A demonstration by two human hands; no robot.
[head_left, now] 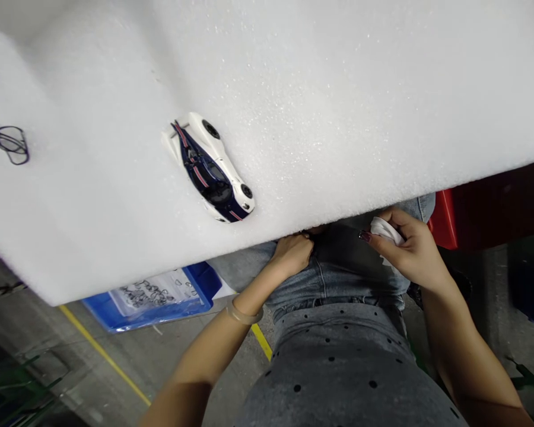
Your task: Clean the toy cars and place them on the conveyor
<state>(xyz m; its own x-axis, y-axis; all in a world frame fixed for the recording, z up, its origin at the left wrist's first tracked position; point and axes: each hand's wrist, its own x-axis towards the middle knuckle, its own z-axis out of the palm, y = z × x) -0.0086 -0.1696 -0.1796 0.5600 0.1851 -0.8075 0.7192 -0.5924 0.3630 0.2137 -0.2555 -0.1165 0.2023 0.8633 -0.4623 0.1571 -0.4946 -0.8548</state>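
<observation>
A white model car (209, 169) with dark blue and red stripes lies on a white foam sheet (320, 101). My left hand (292, 254) rests curled in my lap just below the foam's near edge; its fingers are closed and what they hold is hidden. My right hand (407, 246) is closed round a crumpled white cloth (385, 230), held over my jeans to the right. Both hands are apart from the car.
A small dark wire-like part (10, 143) lies at the foam's far left. Below the foam, a blue bin (160, 299) holds a bag of small dark parts. A red crate (442, 220) stands at right. A yellow line crosses the grey floor.
</observation>
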